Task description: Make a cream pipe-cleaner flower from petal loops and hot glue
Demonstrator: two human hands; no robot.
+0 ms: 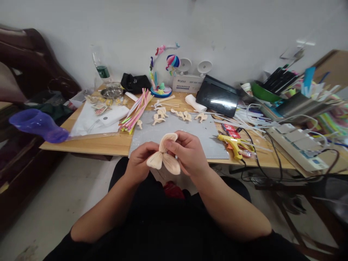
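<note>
Held up between both hands, just in front of the table edge, is a cream-coloured flower (170, 164) with several ribbed petals joined at a narrow centre. My right hand (190, 152) pinches the upper petal, thumb on its face. On the other side, my left hand (140, 161) grips it near the centre, its fingertips partly hidden behind the petals. Beyond the hands lies a grey mat (176, 134), with small curled cream pieces (160, 115) along its far side.
Left of the mat lies a bundle of coloured pipe cleaners (138, 108). A yellow glue gun (233, 145) rests at the right, near cables and a power strip (297, 146). A purple vase-shaped thing (39, 125) juts past the table's left edge. Behind stands a decorated arch (160, 88).
</note>
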